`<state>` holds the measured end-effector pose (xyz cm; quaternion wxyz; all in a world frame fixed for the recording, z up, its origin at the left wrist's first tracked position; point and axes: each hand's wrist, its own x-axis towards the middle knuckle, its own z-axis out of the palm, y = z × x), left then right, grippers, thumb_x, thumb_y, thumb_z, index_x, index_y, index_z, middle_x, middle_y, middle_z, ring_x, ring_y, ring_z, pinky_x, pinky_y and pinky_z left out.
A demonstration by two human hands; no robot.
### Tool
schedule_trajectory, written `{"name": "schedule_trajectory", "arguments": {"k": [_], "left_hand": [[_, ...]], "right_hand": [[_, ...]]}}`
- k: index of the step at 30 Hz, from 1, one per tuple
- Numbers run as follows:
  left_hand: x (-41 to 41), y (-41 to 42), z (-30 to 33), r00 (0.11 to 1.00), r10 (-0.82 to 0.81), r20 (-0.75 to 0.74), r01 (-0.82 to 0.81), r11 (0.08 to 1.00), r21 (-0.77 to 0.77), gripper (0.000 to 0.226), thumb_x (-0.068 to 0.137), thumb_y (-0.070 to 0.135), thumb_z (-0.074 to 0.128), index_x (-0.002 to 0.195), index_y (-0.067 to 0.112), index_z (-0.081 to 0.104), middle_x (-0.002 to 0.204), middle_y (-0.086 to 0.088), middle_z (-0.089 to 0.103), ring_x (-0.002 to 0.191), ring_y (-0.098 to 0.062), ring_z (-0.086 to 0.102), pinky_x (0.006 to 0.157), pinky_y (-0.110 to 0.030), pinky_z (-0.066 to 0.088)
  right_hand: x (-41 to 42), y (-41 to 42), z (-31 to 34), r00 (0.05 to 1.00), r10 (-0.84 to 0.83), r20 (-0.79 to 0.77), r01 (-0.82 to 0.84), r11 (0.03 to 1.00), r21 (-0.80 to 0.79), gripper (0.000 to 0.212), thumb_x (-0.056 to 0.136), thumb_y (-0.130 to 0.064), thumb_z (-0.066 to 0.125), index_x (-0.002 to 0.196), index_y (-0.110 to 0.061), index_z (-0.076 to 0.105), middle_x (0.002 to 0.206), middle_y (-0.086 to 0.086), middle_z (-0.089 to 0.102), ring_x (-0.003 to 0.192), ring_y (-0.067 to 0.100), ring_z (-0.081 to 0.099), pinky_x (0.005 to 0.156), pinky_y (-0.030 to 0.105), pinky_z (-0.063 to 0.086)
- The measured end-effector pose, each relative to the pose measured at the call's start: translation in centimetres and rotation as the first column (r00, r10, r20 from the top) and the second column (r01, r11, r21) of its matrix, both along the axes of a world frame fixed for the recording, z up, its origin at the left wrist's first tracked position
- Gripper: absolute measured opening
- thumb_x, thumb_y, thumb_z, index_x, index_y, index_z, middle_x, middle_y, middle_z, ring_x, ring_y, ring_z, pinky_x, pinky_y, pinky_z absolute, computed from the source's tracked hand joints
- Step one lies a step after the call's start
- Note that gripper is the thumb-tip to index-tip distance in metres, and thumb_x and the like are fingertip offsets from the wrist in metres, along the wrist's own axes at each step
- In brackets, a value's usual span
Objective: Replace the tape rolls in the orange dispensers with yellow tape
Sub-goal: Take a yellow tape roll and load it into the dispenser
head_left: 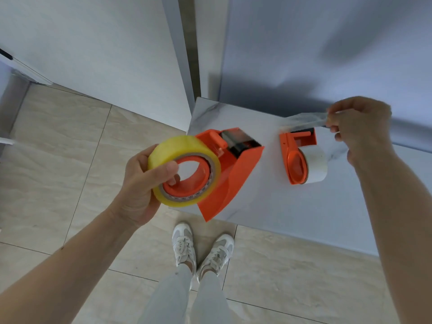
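Observation:
My left hand (140,183) grips an orange dispenser (233,174) by its yellow tape roll (177,148), thumb inside the orange hub, held in the air over the table's left corner. A second orange dispenser (295,146) lies on the white table (268,206) with a white tape roll (315,164) on it. My right hand (357,127) pinches the end of a clear tape strip (304,119), stretched out above that second dispenser.
The table stands against a pale wall, its front-left corner near my shoes (201,251). Beige floor tiles (58,160) spread to the left and below. A white panel (105,54) leans at the upper left.

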<state>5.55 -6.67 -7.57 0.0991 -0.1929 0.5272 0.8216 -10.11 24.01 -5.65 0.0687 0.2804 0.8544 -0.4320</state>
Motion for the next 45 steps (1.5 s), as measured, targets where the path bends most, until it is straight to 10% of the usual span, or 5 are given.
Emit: {"name": "schedule_trajectory", "arguments": {"k": [6,19,29,38,45], "left_hand": [[-1.9,1.0,0.5,0.969,0.244,0.046,-0.247,0.964,0.102,0.052,0.046,0.06,0.089,0.076,0.024,0.067,0.057,0.007,0.052,0.059,-0.008,0.048,0.059,-0.023,0.045],[-5.8,6.3,0.8,0.917,0.391,0.079,-0.376,0.912,-0.163,0.05,0.062,0.046,0.087,0.095,0.015,0.064,0.066,0.009,0.064,0.061,-0.004,0.06,0.06,-0.022,0.052],[-6.0,7.7,0.3,0.893,0.428,0.136,-0.375,0.877,-0.3,0.088,0.057,0.059,0.073,0.127,0.009,0.053,0.108,-0.005,0.066,0.089,-0.016,0.066,0.062,-0.02,0.056],[-3.4,8.7,-2.6,0.99,0.141,0.027,-0.121,0.92,-0.372,0.027,0.094,0.032,0.061,0.108,0.02,0.041,0.089,-0.007,0.068,0.075,-0.011,0.071,0.066,-0.023,0.057],[-2.2,9.3,-5.7,0.997,-0.075,-0.012,0.062,0.895,-0.441,0.034,0.099,0.031,0.053,0.118,0.008,0.036,0.098,-0.01,0.073,0.079,-0.018,0.073,0.07,-0.034,0.06]], "right_hand": [[4.3,-2.0,-1.0,0.983,-0.004,0.185,0.069,0.936,-0.345,0.019,0.08,0.005,0.064,0.086,-0.008,0.076,0.058,0.003,0.055,0.047,0.013,0.041,0.043,0.022,0.031],[10.6,-11.0,-2.3,0.758,-0.008,0.652,0.638,0.22,-0.738,0.026,0.096,0.004,0.042,0.091,0.001,0.067,0.058,0.006,0.056,0.045,0.01,0.041,0.039,0.017,0.037],[11.6,-11.9,-2.6,0.798,-0.095,0.595,0.588,0.34,-0.734,0.032,0.094,-0.024,0.05,0.108,-0.005,0.071,0.102,0.006,0.065,0.095,0.02,0.058,0.072,0.036,0.046],[13.1,-12.5,-4.5,0.813,-0.067,0.579,0.561,0.359,-0.746,0.049,0.102,-0.043,0.039,0.126,-0.009,0.064,0.126,0.009,0.067,0.122,0.022,0.056,0.097,0.041,0.041],[14.1,-12.9,-7.3,0.754,-0.104,0.648,0.639,0.345,-0.688,0.055,0.102,-0.048,0.032,0.126,-0.009,0.062,0.121,0.012,0.068,0.12,0.024,0.059,0.11,0.048,0.039]]}}
